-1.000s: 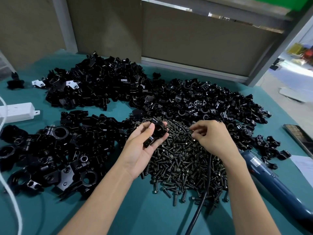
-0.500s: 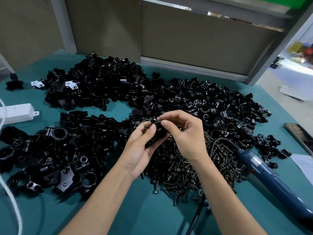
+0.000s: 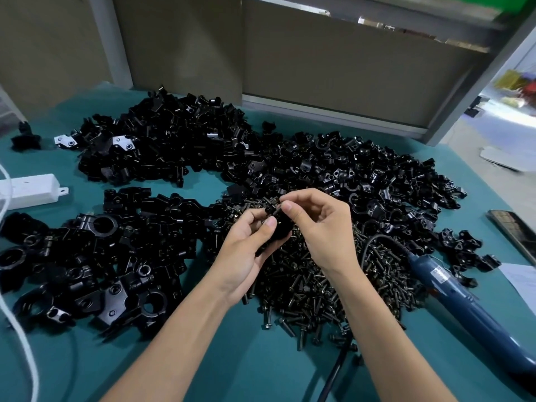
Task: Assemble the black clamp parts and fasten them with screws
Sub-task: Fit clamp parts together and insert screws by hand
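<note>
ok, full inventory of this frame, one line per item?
teal table top: one, teal, under everything
small black clamp pieces: two heaps, black, back left and back right
large black ring-shaped clamp bodies: one heap, black, front left
dark metal screws: one heap, dark, centre, below the hands
blue electric screwdriver: one, blue, right
white plastic box: one, white, left edge
white cable: one, white, front left
black cable: one, black, front centre
dark flat slab: one, dark, right edge, unidentifiable
white paper sheet: one, white, right edge
black clamp part: one, black, in left hand
dark screw: apparently one, dark, at the clamp part's top
left hand: grips the black clamp part
right hand: fingers pinch the dark screw
</note>
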